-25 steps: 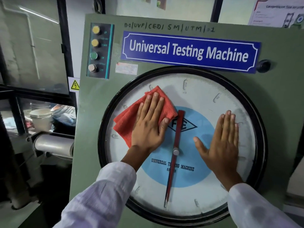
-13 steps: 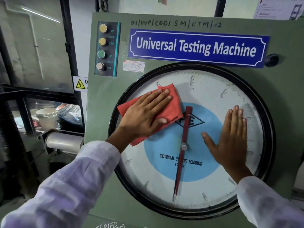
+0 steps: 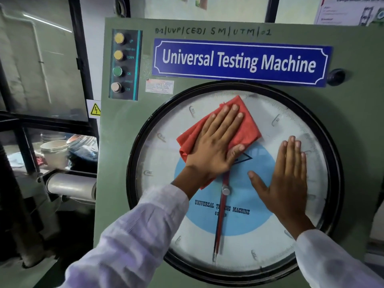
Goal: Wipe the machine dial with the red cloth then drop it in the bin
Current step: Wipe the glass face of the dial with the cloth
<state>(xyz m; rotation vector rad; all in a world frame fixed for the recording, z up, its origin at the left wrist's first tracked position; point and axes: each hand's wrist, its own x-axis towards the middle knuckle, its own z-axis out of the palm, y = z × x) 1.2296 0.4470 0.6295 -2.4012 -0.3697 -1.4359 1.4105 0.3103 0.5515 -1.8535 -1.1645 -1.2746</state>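
The machine dial (image 3: 291,113) is a large round white face with a blue centre, a red pointer and a black rim, set in a green cabinet. A red cloth (image 3: 247,125) lies crumpled on the dial's upper middle. My left hand (image 3: 216,146) presses flat on the cloth, fingers spread and pointing up right. My right hand (image 3: 286,177) rests flat on the right half of the glass, fingers together, holding nothing. No bin is recognisable in view.
A button panel (image 3: 124,65) with yellow, green and white buttons sits at the cabinet's upper left, beside a blue sign (image 3: 239,61). A black knob (image 3: 335,76) is at upper right. Left of the cabinet are a white bucket (image 3: 54,152) and a metal roller (image 3: 70,186).
My left hand has slid the cloth from the dial's upper left toward the top centre. My right hand has stayed flat on the right side.
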